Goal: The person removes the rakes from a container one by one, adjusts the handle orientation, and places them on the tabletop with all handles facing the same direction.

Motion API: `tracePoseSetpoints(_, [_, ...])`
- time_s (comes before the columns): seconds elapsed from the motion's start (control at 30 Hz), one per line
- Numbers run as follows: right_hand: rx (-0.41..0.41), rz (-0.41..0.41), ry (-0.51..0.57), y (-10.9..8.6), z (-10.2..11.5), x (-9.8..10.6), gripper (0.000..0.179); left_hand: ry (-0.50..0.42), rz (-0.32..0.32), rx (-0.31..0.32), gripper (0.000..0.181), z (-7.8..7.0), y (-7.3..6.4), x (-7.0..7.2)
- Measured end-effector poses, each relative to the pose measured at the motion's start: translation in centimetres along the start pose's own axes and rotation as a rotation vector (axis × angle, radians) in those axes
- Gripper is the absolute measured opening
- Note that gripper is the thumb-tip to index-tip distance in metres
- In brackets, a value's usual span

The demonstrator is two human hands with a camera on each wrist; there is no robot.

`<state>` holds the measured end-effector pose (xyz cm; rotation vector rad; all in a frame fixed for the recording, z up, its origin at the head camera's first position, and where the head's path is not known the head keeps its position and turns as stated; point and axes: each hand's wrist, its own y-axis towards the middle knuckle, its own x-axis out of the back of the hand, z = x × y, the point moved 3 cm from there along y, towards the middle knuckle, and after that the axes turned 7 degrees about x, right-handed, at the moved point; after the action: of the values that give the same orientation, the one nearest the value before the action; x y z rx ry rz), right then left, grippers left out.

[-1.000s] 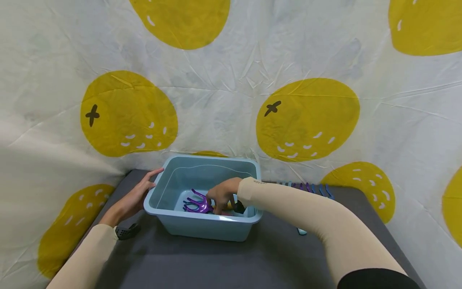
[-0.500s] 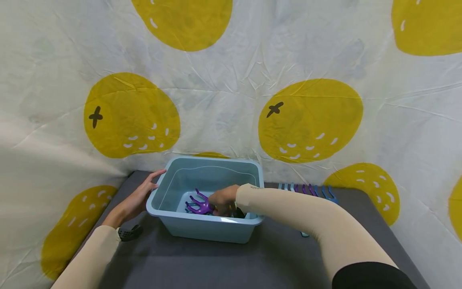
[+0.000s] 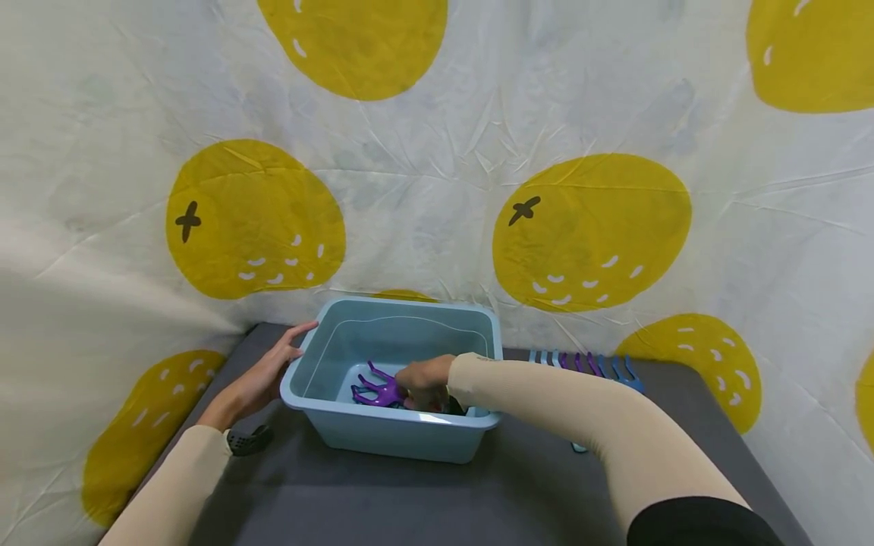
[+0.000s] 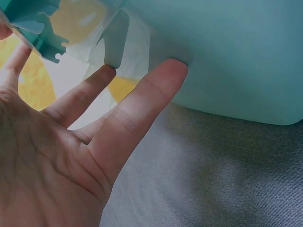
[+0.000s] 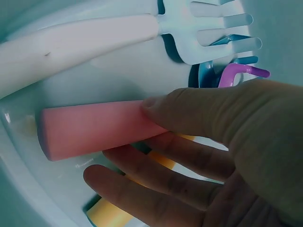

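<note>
My left hand (image 3: 262,375) touches the left end of a light blue plastic bin (image 3: 392,441). In the left wrist view, its straight thumb (image 4: 142,106) presses the bin's outer wall. Inside the bin, my right hand (image 3: 425,379) pinches the pink handle (image 5: 92,130) of a hand rake between thumb and fingers. Purple tines (image 3: 378,390) lie just left of that hand; the thumb hides where handle and head join. Beside it lies a light blue hand rake (image 5: 187,28) with a white handle. A yellow handle (image 5: 110,213) shows under the right fingers.
On the grey table (image 3: 410,504), right of the bin, lies a row of hand rakes with light blue, purple and blue tines (image 3: 623,373). My right forearm covers most of them. A light patterned cloth (image 3: 423,220) hangs behind the table.
My right hand has shifted slightly and sits lower in the bin, with its fingers less visible. The left hand stays at the bin's end; the whole view has drifted a little.
</note>
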<state>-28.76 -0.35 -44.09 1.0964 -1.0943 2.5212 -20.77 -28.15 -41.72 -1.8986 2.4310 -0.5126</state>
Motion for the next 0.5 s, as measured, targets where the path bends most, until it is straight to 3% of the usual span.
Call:
tracePoseSetpoints(0.3, [-0.009,0.003,-0.034,-0.7,0.4,0.3,0.009,0.004,0.001,-0.006,0.061,-0.1,-0.2,-0.1])
tracePoseSetpoints(0.5, [0.000,-0.035,-0.079,-1.7,1.3,1.9,0.022,0.006,-0.001,-0.008,0.060,-0.1,-0.3,-0.1])
